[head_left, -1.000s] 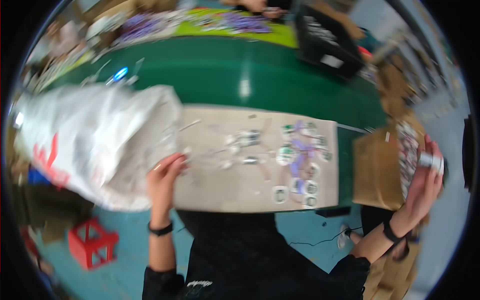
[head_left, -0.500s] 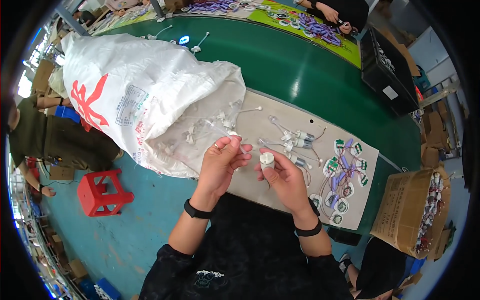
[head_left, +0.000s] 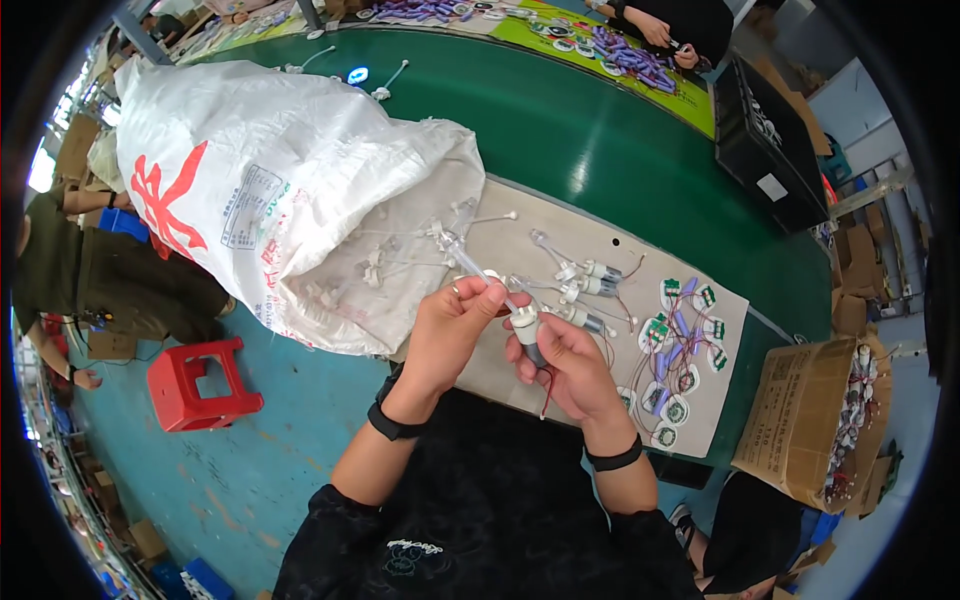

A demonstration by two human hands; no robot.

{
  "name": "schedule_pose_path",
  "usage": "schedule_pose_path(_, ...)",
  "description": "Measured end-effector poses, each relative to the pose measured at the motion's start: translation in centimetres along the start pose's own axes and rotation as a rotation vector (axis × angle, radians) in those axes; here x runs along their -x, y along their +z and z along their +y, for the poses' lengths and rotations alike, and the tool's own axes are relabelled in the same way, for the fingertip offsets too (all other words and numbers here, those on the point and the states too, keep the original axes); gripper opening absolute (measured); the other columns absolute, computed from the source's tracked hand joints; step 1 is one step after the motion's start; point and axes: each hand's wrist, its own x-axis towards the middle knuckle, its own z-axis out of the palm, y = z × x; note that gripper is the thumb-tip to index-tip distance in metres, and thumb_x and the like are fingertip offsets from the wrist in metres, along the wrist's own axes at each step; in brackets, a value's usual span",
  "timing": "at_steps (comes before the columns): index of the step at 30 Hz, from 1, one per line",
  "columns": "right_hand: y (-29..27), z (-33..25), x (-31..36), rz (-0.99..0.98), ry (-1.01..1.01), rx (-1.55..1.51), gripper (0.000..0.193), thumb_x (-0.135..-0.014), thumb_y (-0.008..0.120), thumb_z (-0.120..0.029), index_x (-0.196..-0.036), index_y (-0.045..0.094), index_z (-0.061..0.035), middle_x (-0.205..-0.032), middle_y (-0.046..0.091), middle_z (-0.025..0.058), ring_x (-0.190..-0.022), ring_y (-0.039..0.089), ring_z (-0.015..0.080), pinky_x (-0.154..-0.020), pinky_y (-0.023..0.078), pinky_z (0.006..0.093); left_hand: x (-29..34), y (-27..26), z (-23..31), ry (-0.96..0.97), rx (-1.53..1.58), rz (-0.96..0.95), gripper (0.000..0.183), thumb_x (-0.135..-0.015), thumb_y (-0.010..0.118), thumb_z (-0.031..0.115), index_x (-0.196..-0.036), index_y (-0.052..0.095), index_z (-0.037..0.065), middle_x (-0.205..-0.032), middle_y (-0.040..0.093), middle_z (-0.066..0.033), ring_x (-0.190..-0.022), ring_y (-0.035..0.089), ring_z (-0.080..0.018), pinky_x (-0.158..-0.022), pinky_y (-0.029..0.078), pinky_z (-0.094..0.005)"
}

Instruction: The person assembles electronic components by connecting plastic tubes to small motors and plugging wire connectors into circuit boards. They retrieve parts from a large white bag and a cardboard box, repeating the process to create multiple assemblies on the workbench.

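My left hand pinches a clear plastic tube between thumb and fingers; its far end reaches toward the bag mouth. In my right hand is a small motor with a white cap, a dark metal body and a red wire hanging below. The tube's near end meets the white cap; fingers partly hide the joint, so I cannot tell whether it is seated. Just beyond my right hand, several similar motors with white caps and tubes lie on the beige board.
A white woven bag spills white tube fittings at the left. Circuit boards with purple batteries lie at the right. Around are a black bin, a cardboard box, a red stool, and a co-worker's hands across the green table.
My hands have come together, bringing the tube's end to the motor's cap. The motor has turned in my right hand, so its metal body and red wire now show.
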Motion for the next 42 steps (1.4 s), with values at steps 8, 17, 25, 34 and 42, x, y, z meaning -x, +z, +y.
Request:
schedule_pose_path(8, 0.3, 0.4, 0.0, 0.028, -0.004, -0.006, 0.042, -0.107, 0.052, -0.031, -0.131, 0.056, 0.003, -0.098, 0.063, 0.0071, -0.075, 0.052, 0.0111, -0.068, 0.045, 0.0235, -0.3, -0.2, -0.3, -0.022, 0.007, -0.003, 0.03, -0.104, 0.06, 0.031, -0.101, 0.066, 0.001, -0.101, 0.075, -0.0157, -0.089, 0.069, -0.0168, -0.092, 0.054, -0.0347)
schedule_pose_path(17, 0.3, 0.6, 0.3, 0.08, -0.023, 0.063, 0.044, -0.106, 0.054, -0.032, -0.133, 0.054, 0.0025, -0.098, 0.063, 0.0075, -0.075, 0.052, 0.0111, -0.067, 0.044, 0.024, 0.2, -0.1, 0.6, 0.002, -0.033, -0.104, 0.022, -0.101, 0.065, 0.02, -0.102, 0.07, -0.002, -0.102, 0.075, -0.0146, -0.077, 0.067, -0.0162, -0.079, 0.055, -0.0326)
schedule_pose_path(25, 0.8, 1.4, 0.4, 0.133, -0.056, 0.103, 0.04, -0.108, 0.051, -0.03, -0.133, 0.056, 0.0011, -0.097, 0.064, 0.0039, -0.072, 0.053, 0.0086, -0.063, 0.042, 0.0212, 0.0, 0.4, -0.3, -0.004, -0.008, -0.087, 0.02, -0.101, 0.064, 0.016, -0.1, 0.068, -0.003, -0.107, 0.074, -0.0175, -0.066, 0.064, -0.0161, -0.065, 0.054, -0.0303)
schedule_pose_path(34, 1.0, 1.0, 0.7, 0.104, -0.065, 0.046, 0.039, -0.107, 0.052, -0.029, -0.131, 0.057, 0.0017, -0.098, 0.064, 0.0041, -0.072, 0.053, 0.0084, -0.062, 0.041, 0.0212, 0.3, 0.7, 0.6, -0.031, -0.021, -0.074, 0.017, -0.1, 0.066, 0.015, -0.096, 0.066, -0.001, -0.109, 0.073, -0.0192, -0.067, 0.064, -0.0162, -0.066, 0.055, -0.0314)
schedule_pose_path(42, 0.4, 1.1, 2.5, 0.155, -0.063, 0.219, 0.041, -0.104, 0.058, -0.024, -0.135, 0.054, 0.0021, -0.1, 0.065, 0.0071, -0.074, 0.057, 0.0126, -0.067, 0.047, 0.0251, 0.9, 0.6, -0.1, -0.12, -0.058, -0.15, 0.012, -0.099, 0.066, 0.011, -0.097, 0.067, -0.001, -0.109, 0.074, -0.0186, -0.076, 0.068, -0.0182, -0.073, 0.057, -0.0329)
